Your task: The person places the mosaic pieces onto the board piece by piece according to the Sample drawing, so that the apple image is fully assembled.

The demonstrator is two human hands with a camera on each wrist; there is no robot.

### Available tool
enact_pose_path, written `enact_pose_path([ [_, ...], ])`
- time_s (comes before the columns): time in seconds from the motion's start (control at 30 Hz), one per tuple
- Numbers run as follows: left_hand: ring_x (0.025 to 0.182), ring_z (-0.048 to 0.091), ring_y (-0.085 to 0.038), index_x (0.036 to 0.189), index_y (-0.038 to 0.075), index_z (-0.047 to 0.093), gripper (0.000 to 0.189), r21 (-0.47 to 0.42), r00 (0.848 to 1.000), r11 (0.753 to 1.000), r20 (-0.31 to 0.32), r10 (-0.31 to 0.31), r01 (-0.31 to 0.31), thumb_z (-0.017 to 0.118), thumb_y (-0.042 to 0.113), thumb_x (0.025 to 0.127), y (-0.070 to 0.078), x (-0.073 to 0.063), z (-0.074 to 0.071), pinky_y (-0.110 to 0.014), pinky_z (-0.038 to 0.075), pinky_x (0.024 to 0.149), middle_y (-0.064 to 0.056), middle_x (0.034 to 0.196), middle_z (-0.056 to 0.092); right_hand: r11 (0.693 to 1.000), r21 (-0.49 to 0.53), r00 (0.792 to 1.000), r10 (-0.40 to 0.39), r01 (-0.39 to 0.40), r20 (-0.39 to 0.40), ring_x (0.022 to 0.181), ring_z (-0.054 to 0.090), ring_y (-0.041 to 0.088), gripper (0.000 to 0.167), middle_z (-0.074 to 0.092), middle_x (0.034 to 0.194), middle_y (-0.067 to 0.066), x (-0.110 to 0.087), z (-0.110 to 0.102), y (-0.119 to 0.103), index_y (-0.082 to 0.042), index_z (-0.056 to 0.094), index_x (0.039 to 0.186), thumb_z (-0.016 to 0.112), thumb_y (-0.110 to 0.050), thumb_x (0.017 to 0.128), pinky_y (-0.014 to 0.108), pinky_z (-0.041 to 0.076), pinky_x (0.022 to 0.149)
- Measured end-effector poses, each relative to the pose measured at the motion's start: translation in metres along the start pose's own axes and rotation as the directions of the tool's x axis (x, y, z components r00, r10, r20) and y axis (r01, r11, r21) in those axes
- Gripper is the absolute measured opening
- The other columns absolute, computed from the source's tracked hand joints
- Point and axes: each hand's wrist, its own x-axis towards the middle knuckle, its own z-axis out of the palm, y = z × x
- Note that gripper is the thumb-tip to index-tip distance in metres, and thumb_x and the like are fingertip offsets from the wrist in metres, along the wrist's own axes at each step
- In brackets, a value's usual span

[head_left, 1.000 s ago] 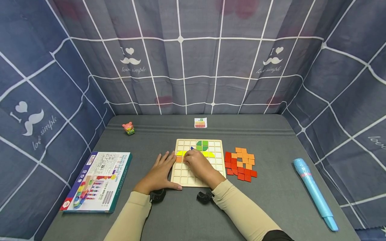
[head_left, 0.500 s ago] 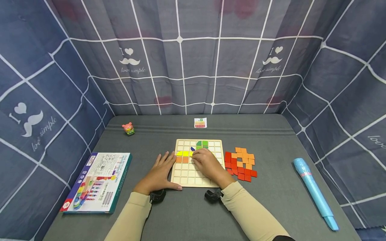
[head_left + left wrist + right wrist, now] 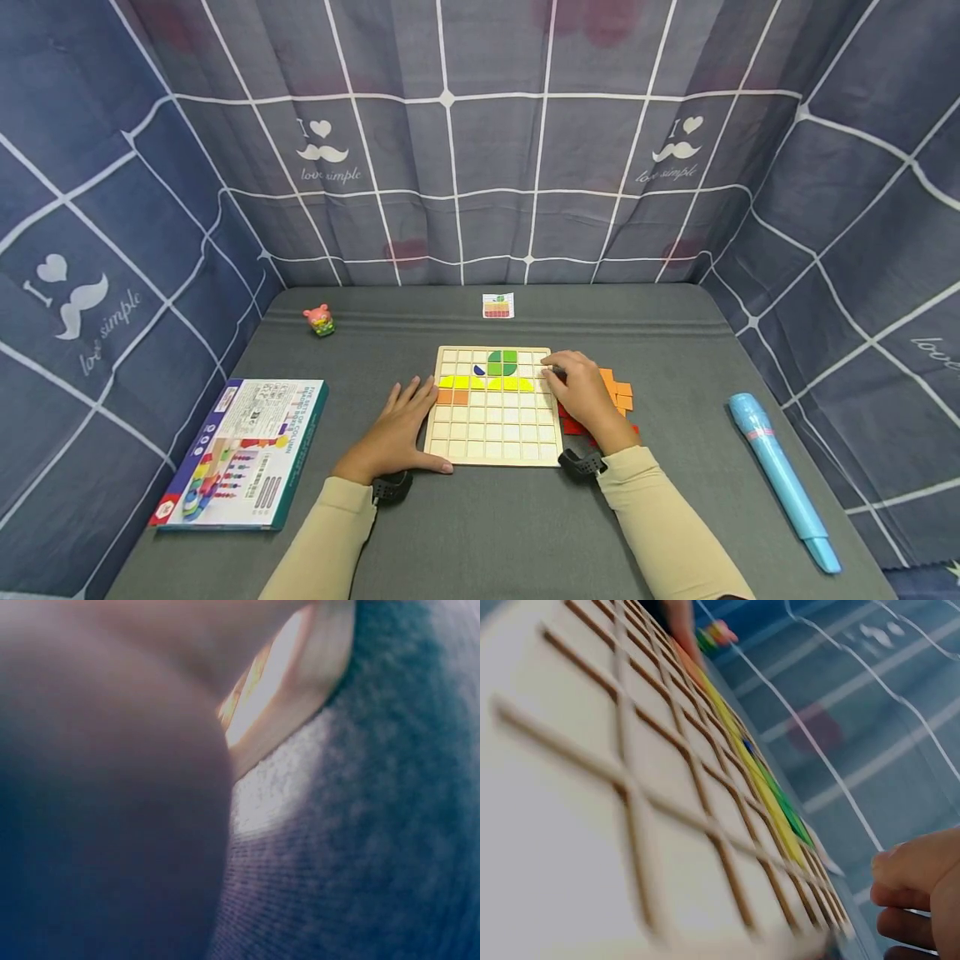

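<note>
A wooden grid board (image 3: 487,429) lies in the middle of the table in the head view. On it are green tiles (image 3: 502,362), a small blue piece (image 3: 478,370), a row of yellow tiles (image 3: 453,382) and two orange tiles (image 3: 452,397). My left hand (image 3: 393,433), fingers spread, rests at the board's left edge. Over the right edge is my right hand (image 3: 585,392), fingers loosely bent, with nothing seen between them. It partly hides loose orange tiles (image 3: 624,388) and red tiles (image 3: 573,427). In the right wrist view the bent fingers (image 3: 911,866) are beyond the grid.
A small picture card (image 3: 498,306) lies behind the board. At the left are a boxed set (image 3: 247,450) and a pink-headed figurine (image 3: 320,319). A light-blue tube-shaped object (image 3: 783,479) lies at the right. Checked curtains (image 3: 495,142) enclose the table's back and sides.
My right hand has moved right from the board's middle to its right edge, over the loose tiles. The second orange tile and the yellow row are now uncovered. My left hand stays put.
</note>
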Motion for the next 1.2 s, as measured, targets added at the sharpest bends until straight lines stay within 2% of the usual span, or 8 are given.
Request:
enact_pose_path([
  [0.23, 0.159, 0.006, -0.036, 0.167, 0.002, 0.022, 0.142, -0.007, 1.0, 1.0, 0.008, -0.011, 0.011, 0.078, 0.086, 0.067, -0.001, 0.0, 0.001, -0.055, -0.003, 0.125, -0.014, 0.173, 0.014, 0.986, -0.088, 0.989, 0.141, -0.145, -0.041, 0.112, 0.059, 0.041, 0.028, 0.071, 0.12, 0.019, -0.004, -0.027, 0.03, 0.003, 0.077, 0.117, 0.083, -0.003, 0.09, 0.059, 0.041, 0.105],
  [0.47, 0.159, 0.007, -0.037, 0.167, 0.002, 0.023, 0.142, 0.0, 1.0, 1.0, 0.001, -0.007, 0.007, 0.078, 0.087, 0.067, -0.001, 0.0, 0.001, -0.056, -0.003, 0.125, -0.015, 0.173, 0.015, 0.957, -0.15, 0.968, 0.248, -0.25, -0.029, 0.113, 0.058, 0.043, 0.034, 0.069, 0.122, 0.023, -0.009, -0.037, 0.038, 0.005, 0.076, 0.118, 0.086, -0.007, 0.088, 0.06, 0.039, 0.107],
  [0.73, 0.158, 0.009, -0.038, 0.167, 0.001, 0.024, 0.142, -0.011, 1.0, 1.0, 0.002, -0.008, 0.008, 0.08, 0.085, 0.066, 0.0, -0.001, -0.001, -0.057, -0.001, 0.125, -0.016, 0.173, 0.016, 0.948, -0.157, 0.96, 0.278, -0.278, -0.018, 0.113, 0.058, 0.046, 0.033, 0.07, 0.119, 0.024, -0.013, -0.038, 0.044, 0.005, 0.076, 0.116, 0.085, -0.01, 0.089, 0.061, 0.038, 0.108],
  [0.97, 0.159, 0.006, -0.036, 0.168, 0.003, 0.022, 0.144, -0.01, 1.0, 1.0, 0.012, -0.024, 0.024, 0.079, 0.086, 0.065, -0.001, 0.0, 0.0, -0.055, -0.004, 0.125, -0.014, 0.173, 0.014, 0.945, -0.139, 0.954, 0.299, -0.297, -0.012, 0.117, 0.062, 0.046, 0.028, 0.071, 0.116, 0.024, -0.014, -0.04, 0.045, 0.006, 0.077, 0.113, 0.083, -0.009, 0.09, 0.062, 0.025, 0.119],
  [1.2, 0.159, 0.006, -0.035, 0.168, 0.004, 0.022, 0.143, -0.011, 1.0, 1.0, 0.012, -0.022, 0.022, 0.079, 0.086, 0.066, -0.002, 0.0, 0.002, -0.054, -0.004, 0.125, -0.014, 0.174, 0.014, 0.947, -0.132, 0.956, 0.288, -0.293, -0.05, 0.108, 0.066, 0.044, 0.021, 0.073, 0.108, 0.023, -0.016, -0.037, 0.046, 0.006, 0.079, 0.106, 0.083, -0.007, 0.089, 0.061, 0.032, 0.115],
])
